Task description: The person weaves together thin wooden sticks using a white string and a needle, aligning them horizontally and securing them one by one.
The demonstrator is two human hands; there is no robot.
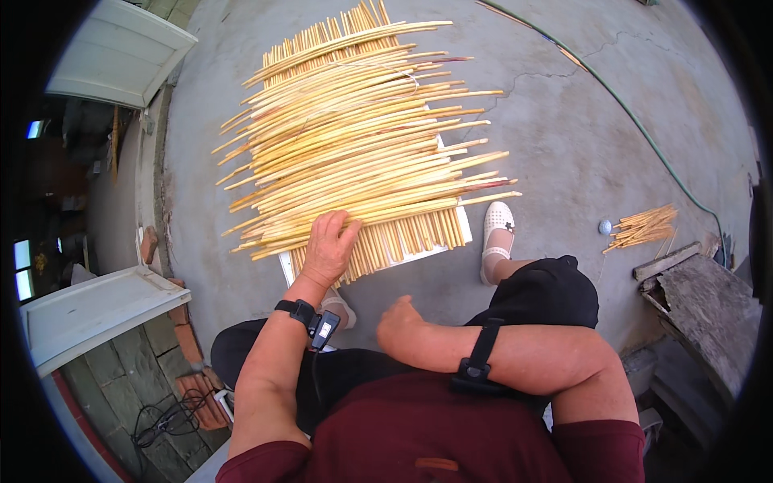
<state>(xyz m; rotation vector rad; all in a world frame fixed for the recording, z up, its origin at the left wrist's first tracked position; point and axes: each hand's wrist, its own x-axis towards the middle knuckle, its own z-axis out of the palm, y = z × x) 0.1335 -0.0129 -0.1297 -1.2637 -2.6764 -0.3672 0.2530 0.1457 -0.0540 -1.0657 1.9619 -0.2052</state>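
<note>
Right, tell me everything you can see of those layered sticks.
The layered sticks look like dried plant stalks, pale yellow with reddish patches. A crosswise layer with uneven ends covers lengthwise sticks that show at the far and near ends. They lie over a white board; the left hand touches their near side.

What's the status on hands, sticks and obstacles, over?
Left hand on sticks, near edge. Right hand off them. Sticks laid crosswise over others. Hose off right.

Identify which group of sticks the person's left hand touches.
The large crossed stack: the left hand rests at its near edge. The small pile lies apart at the right, beside a round bluish object.
</note>
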